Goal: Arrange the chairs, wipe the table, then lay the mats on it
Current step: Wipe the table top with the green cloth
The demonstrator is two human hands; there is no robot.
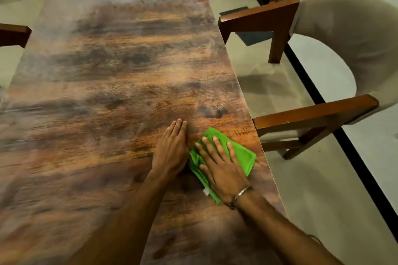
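Head view: right hand point(224, 170) presses flat on green cloth point(244, 155), its white tag point(206, 191) unreadable; left hand point(171, 150) flat on table point(107, 71).

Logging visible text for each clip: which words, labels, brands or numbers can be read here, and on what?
None can be read.
White tag at the edge of the green cloth: too small and blurred to read.
Table, chair, bracelet: no lettering visible.

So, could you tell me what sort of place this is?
Probably a dining area, home or restaurant: a long wood-grain table, a cushioned wooden armchair at its right side, and a right hand pressing a green cloth on it.
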